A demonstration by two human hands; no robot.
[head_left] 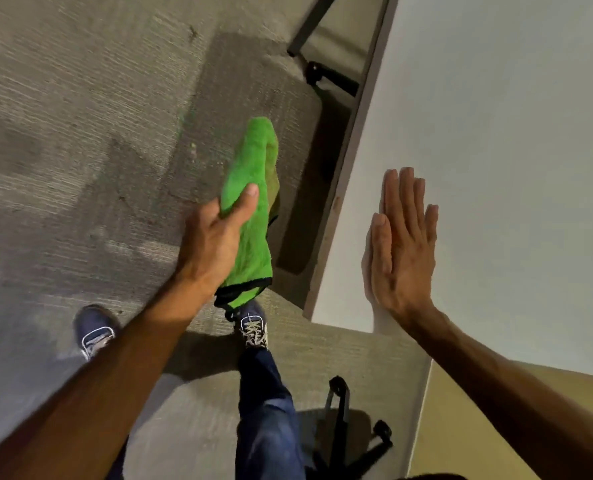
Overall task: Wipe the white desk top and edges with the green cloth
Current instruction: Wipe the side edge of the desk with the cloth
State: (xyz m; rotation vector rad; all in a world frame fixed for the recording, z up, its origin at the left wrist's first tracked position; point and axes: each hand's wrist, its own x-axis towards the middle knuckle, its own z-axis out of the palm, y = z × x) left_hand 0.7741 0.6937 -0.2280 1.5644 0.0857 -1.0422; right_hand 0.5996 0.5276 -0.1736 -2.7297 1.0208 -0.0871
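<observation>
Green cloth (251,216): folded, held in the air over the carpet (80,133), left of the desk edge, not touching it.
Left hand (215,244): closed around the cloth, thumb pressed on top.
Right hand (402,244): flat and open, fingers together, resting on the white desk (513,133) near its corner.
Chair base (343,434): near, beside the right leg.

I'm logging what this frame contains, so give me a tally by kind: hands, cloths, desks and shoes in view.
Hands: 2, the left hand gripping the cloth, the right hand open and flat over the desk
Cloths: 1, the green cloth
Desks: 1, the white desk
Shoes: 2, the left shoe and the right shoe
Total: 6
</observation>
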